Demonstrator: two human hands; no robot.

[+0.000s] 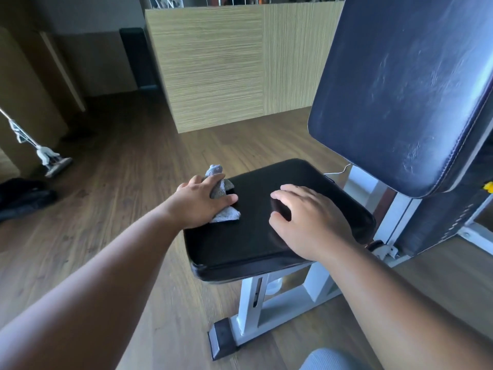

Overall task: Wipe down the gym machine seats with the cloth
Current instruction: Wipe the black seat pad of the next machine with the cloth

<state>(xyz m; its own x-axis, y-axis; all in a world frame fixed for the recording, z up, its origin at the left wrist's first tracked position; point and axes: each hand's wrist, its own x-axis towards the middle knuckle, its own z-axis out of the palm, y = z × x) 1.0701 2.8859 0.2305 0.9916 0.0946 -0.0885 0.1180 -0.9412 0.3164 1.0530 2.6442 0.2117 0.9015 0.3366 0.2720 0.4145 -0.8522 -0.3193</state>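
Seat pad (256,236): black upholstered cushion on a white steel frame (250,308); taken as the landmark for all entries below.

Cloth (220,190): grey, bunched, lying on the seat pad at its far left corner, one end sticking up past the edge, another corner flat on the vinyl. Likely placed at the corner to begin a stroke across the surface.

Left hand (202,201): on top of the cloth at that same corner, fingers curled over the bunched fabric and thumb stretched along the pad. The grip appears meant to keep the cloth gathered while pressing it down.

Right hand (306,217): over the right half of the seat pad, fingers spread and lightly bent, holding nothing. Whether the fingertips touch the vinyl cannot be told; probably a bracing or steadying position.

Backrest (405,89): dark blue pad, tilted, rising behind and to the right of the seat pad; surface shows pale streaks.

Mop (48,156): on the wood floor, well to the left of the seat pad, propped at an angle.
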